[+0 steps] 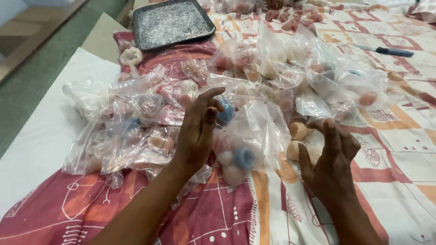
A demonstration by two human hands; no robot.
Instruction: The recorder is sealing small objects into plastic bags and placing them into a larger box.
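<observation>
The left hand (197, 131) is raised with fingers loosely spread, holding nothing, just in front of a clear plastic bag (243, 140) of pink, cream and blue round pieces; the right hand (330, 159) hovers half-curled and empty beside two loose cream pieces (297, 138) — all on a patterned cloth (399, 149); a dark tray (170, 22) and a blue-handled knife (386, 51) lie farther off.
</observation>
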